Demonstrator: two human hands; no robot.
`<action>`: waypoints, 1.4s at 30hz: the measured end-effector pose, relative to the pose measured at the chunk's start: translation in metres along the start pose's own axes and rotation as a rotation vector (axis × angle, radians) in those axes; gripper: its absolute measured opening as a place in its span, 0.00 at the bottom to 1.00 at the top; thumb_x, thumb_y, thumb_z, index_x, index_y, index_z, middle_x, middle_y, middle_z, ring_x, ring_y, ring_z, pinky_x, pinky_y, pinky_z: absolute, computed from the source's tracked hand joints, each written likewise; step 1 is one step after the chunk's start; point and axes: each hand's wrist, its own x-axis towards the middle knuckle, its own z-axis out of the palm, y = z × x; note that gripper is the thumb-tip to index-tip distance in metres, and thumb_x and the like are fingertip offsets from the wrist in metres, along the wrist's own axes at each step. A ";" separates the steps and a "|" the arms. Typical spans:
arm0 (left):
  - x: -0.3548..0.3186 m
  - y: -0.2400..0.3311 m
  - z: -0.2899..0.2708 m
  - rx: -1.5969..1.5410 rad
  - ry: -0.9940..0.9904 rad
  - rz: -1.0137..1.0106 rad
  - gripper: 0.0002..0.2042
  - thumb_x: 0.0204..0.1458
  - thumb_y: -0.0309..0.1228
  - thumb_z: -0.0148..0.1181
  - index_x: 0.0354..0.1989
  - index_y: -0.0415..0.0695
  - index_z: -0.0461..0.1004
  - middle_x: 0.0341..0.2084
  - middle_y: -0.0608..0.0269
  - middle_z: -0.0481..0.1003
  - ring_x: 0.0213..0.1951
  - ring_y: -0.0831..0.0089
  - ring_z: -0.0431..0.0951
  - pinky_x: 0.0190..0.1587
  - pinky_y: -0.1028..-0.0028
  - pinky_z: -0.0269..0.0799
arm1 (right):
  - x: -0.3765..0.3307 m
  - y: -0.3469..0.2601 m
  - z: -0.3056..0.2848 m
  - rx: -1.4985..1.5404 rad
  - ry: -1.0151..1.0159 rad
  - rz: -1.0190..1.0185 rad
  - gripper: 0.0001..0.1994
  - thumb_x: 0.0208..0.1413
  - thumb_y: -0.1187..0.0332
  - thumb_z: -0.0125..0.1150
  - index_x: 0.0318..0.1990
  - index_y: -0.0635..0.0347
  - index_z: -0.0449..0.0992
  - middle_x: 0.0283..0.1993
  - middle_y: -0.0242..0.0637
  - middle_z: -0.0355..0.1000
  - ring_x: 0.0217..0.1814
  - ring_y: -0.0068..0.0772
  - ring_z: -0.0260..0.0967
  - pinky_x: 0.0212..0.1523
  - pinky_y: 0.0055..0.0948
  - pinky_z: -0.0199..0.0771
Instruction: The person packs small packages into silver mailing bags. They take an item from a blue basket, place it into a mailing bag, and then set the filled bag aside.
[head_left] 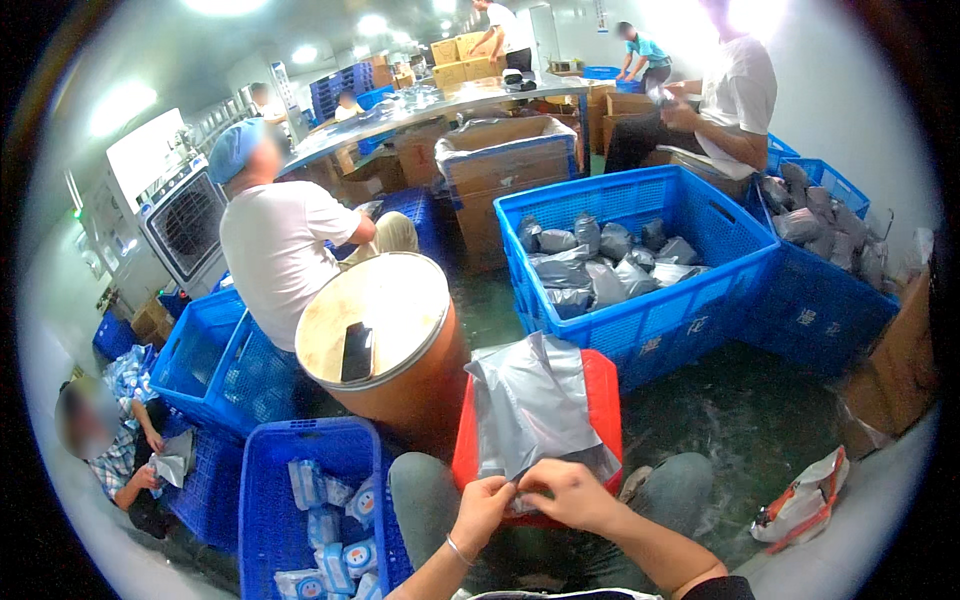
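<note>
Grey plastic mailer bags point(530, 405) lay stacked on a red stool point(604, 400) just ahead of the person's knees. Left hand point(480, 510) and right hand point(570, 492) both pinched the near edge of the top bag, fingers closed on it. Blue crate point(650, 330) beyond the stool held filled grey parcels point(600, 265) heaped along its floor. Second blue crate point(262, 500) at the person's left held small white-and-blue packets point(330, 540); its near end was cut off by the frame. Brown drum point(385, 350) stood between these crates, a dark flat object on its lid, too small to identify. Another crate point(830, 300) at right carried more grey parcels. Seated co-workers point(275, 250) blocked the view behind.
</note>
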 end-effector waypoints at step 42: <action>0.024 -0.015 -0.060 1.471 0.016 1.294 0.22 0.44 0.33 0.68 0.50 0.56 0.74 0.66 0.53 0.56 0.68 0.49 0.52 0.69 0.42 0.41 | -0.014 0.074 -0.113 -0.675 -0.142 -0.274 0.30 0.52 0.71 0.53 0.65 0.39 0.65 0.71 0.30 0.59 0.73 0.35 0.54 0.72 0.53 0.47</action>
